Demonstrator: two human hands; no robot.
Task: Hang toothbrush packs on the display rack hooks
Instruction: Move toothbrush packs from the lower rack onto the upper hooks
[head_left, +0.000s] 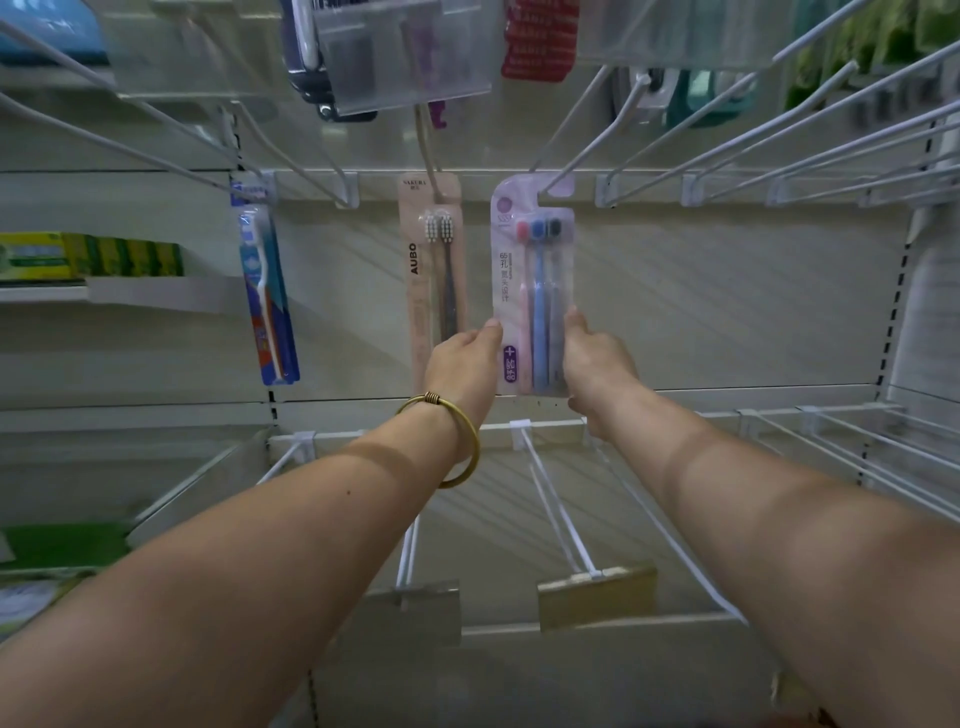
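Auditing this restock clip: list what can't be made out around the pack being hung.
Head view:
- Fingers of the left hand and right hand: hidden behind the three-brush pack.
- Whether that pack is seated on the hook: too blurred to tell.
- Above, the red pack: blurred, cut off by the top edge.

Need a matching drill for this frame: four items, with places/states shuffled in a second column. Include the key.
Column 1
1. three-brush pack
2. AUBO pack
3. blue pack
4. bangle

Column 2
A. worn on the left wrist
B. hangs farthest left in the row
C. gripped near its bottom, left hand on one edge and right hand on the other
D. hangs on a hook just left of the gripped pack

Pairs: 1-C, 2-D, 3-B, 4-A
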